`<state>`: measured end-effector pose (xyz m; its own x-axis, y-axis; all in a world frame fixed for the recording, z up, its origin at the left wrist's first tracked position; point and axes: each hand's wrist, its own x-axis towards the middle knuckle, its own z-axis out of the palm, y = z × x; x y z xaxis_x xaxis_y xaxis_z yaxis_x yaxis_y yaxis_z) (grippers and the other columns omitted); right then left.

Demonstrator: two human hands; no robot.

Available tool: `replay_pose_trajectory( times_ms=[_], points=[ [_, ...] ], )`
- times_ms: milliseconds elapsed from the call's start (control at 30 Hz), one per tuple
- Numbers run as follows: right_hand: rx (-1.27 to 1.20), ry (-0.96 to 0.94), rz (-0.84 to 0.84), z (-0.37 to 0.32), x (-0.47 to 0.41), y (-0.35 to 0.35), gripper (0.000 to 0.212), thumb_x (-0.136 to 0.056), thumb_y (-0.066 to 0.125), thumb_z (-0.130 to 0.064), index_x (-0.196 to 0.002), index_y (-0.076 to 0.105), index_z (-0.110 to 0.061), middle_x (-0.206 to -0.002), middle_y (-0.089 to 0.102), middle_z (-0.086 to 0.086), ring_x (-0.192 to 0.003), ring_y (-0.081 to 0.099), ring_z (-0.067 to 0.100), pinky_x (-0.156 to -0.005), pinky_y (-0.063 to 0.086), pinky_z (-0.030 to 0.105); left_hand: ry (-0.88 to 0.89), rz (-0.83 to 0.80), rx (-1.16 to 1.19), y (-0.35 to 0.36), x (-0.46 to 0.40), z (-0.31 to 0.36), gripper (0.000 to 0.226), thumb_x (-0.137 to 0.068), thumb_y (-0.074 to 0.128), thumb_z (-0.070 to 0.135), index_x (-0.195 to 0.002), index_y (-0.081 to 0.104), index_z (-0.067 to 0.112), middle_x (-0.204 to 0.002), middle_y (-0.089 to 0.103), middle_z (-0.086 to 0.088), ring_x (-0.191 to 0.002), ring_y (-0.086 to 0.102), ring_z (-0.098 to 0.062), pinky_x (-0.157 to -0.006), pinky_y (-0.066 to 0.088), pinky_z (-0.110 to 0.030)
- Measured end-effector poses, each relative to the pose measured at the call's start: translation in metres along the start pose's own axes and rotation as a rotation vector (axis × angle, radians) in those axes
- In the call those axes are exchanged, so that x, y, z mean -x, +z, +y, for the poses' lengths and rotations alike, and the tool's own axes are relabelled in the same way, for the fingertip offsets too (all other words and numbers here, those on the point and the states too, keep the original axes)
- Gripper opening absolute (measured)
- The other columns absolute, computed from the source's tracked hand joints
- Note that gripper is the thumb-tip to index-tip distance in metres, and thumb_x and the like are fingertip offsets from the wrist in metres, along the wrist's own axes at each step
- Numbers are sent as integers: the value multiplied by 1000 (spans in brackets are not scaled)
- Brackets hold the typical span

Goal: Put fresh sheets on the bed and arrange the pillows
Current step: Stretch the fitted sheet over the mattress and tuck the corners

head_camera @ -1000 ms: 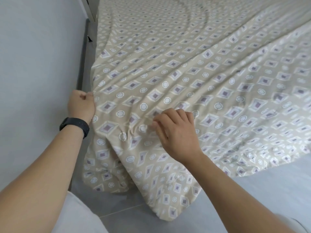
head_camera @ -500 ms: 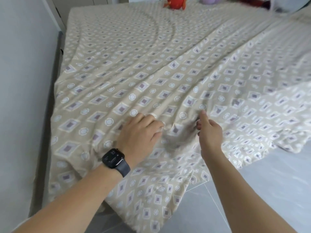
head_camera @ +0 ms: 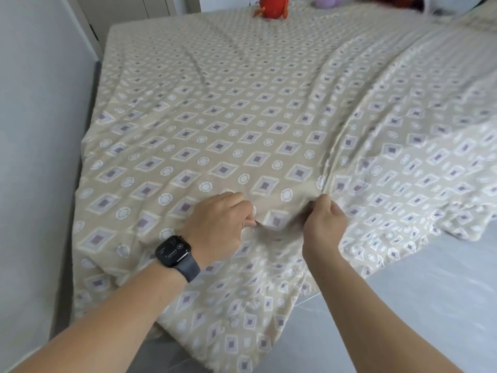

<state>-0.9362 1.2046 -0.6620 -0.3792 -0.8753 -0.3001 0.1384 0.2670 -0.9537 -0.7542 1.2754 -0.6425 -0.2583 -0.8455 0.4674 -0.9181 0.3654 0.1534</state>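
While the sheet [head_camera: 269, 125] is spread over the bed, its near edge draped toward the floor [head_camera: 430, 292], a fold is pinched near that edge by the left hand [head_camera: 217, 224] (watch [head_camera: 174, 254] worn on wrist). Cloth just right is gripped by the right hand [head_camera: 325, 224], fingers closed. A red toy [head_camera: 271, 8] is seen at the far end.

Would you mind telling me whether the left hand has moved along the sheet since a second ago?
Yes. The left hand left the sheet's edge beside the wall and moved right, away from the wall, now pinching fabric close to the right hand.
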Motion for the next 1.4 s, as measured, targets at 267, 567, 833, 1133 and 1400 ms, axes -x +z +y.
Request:
replay_pose_trajectory(
  times_ms=[267, 567, 833, 1133, 1400],
  points=[
    [23, 138, -259, 8, 3, 8, 44, -94, 55, -44, -70, 62, -8, -56, 50, -2, -53, 44, 14, -56, 35, 29, 0, -18, 41, 3, 0, -10, 10, -90, 73, 27, -83, 69, 21, -77, 52, 11, -69, 52, -12, -56, 44, -27],
    [76, -127, -403, 26, 55, 53, 54, -104, 52, -39, -60, 57, -7, -51, 54, -7, -50, 48, 8, -56, 41, 23, -193, 36, -10, -20, 16, -32, 14, -93, 58, 32, -95, 70, 26, -84, 55, 13, -71, 52, -9, -54, 44, -27],
    [24, -141, -267, 29, 63, 59, 46, -99, 49, -22, -57, 31, -13, -53, 32, 1, -52, 30, 15, -52, 31, 31, -98, -62, -34, -33, 40, -49, 11, -90, 71, 31, -91, 66, 21, -88, 55, 14, -70, 52, -10, -53, 47, -28],
    [-1, -82, -249, 26, 62, 34, 37, -96, 47, -11, -63, 33, -14, -57, 28, 1, -51, 26, 12, -46, 28, 24, 16, -126, 176, -23, 30, -33, 24, -92, 54, 32, -74, 56, 17, -72, 51, 11, -57, 48, -13, -49, 45, -35],
    [166, -128, -665, 44, 94, 66, 69, -100, 52, -48, -58, 44, 6, -53, 44, 9, -54, 40, 18, -55, 36, 34, -59, -82, 89, -38, 43, -36, 16, -85, 59, 30, -72, 57, 23, -67, 50, 12, -60, 43, -5, -49, 41, -29]
  ],
)
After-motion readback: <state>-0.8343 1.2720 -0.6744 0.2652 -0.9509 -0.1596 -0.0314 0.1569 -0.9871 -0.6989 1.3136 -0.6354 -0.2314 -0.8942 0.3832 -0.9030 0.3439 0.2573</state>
